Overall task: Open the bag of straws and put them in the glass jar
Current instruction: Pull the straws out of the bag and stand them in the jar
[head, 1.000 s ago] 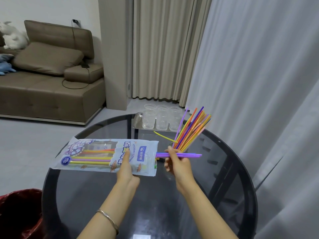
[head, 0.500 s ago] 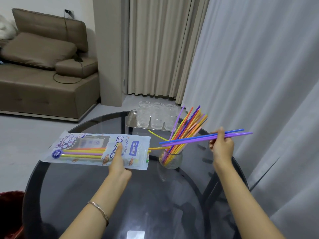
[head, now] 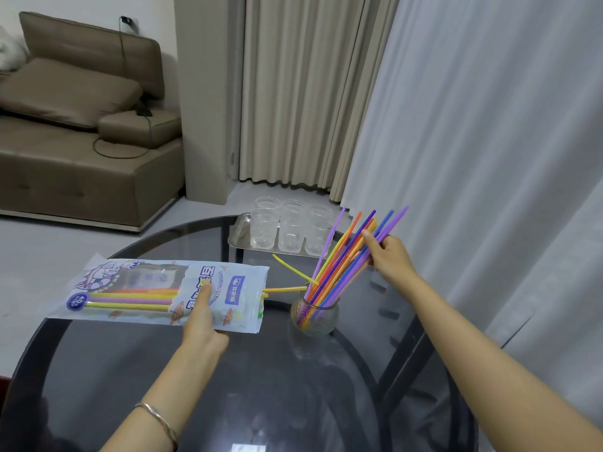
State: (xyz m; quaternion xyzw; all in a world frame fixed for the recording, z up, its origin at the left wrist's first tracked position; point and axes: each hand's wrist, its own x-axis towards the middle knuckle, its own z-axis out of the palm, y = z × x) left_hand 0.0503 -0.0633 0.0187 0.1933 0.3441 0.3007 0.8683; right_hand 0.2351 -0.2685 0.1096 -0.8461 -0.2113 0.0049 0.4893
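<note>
We see the bag of straws (head: 163, 290) lying flat on the dark glass counter (head: 261, 386), its open end toward the glass jar (head: 314, 316) just beside it, a few yellow, orange and purple straws inside. Our left hand (head: 202, 316) presses it down, forefinger stretched out. The jar holds a leaning fan of coloured straws (head: 339, 265). Our right hand (head: 390, 257) has its fingers (head: 370, 239) pinched on their upper ends. Behind stands a tray of clear cups (head: 280, 228).
</note>
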